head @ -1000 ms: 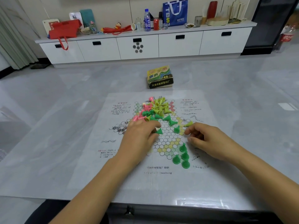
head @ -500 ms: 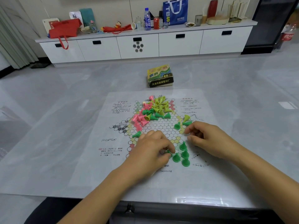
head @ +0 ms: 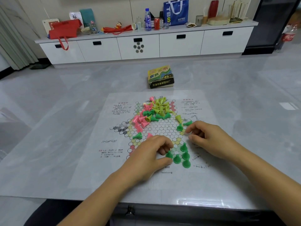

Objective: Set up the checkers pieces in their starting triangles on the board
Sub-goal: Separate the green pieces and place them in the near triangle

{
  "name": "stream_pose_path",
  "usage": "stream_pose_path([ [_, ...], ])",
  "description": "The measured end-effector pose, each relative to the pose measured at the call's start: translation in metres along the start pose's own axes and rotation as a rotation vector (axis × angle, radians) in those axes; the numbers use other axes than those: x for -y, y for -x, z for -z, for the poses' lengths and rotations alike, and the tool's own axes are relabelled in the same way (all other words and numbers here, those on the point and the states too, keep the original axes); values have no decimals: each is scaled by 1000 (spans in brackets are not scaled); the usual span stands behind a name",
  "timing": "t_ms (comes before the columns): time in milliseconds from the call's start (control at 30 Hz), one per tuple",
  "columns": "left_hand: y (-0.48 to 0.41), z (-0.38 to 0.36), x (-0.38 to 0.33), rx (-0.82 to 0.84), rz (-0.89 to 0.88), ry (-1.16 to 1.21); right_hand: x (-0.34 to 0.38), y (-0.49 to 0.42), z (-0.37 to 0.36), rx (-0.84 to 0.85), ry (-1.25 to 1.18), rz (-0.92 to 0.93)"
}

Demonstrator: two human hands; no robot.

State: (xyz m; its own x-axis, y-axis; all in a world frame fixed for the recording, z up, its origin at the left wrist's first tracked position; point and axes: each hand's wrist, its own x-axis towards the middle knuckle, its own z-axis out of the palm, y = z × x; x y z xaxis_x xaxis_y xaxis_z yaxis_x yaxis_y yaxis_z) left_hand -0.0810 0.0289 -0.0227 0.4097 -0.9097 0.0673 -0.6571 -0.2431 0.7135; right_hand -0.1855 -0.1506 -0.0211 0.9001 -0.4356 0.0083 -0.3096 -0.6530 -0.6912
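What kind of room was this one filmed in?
Probably a home living room: a long white drawer cabinet cluttered with bags and bottles, a grey curtain at left, and a glossy marble-look table.

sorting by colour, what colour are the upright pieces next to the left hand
Green, clearest in the head view: the upright pieces beside the left hand.

A home living room: a long low white cabinet [head: 146, 44] with 5 black-handled drawer fronts lines the far wall, its top cluttered with a red cloth handbag [head: 64, 31], a blue shopping tote [head: 176, 12], a plastic water bottle [head: 147, 19] and a red drinks can [head: 157, 23]. Grey pleated curtains [head: 14, 44] hang left.
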Motion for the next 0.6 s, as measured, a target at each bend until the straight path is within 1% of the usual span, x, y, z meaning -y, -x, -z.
stream_pose_path([
  [100,-1,6,1,-75,2,80,1,-3,-1,-115,-13,14],
  [233,-4,21,6,-322,48,164,3,-10,-7,-259,169,135],
  [300,-7,28,12,-414,105,215,2,-14,-9,-296,279,148],
  [367,-9,33,19,-463,170,269,-1,-18,-11,-273,390,137],
  [433,-10,35,24,-483,224,344,-3,-19,-9,-229,441,118],
  [533,-10,36,27,-488,275,464,-2,-17,-3,-205,434,89],
  [600,-10,35,27,-494,299,507,-1,-13,1,-217,376,95],
])
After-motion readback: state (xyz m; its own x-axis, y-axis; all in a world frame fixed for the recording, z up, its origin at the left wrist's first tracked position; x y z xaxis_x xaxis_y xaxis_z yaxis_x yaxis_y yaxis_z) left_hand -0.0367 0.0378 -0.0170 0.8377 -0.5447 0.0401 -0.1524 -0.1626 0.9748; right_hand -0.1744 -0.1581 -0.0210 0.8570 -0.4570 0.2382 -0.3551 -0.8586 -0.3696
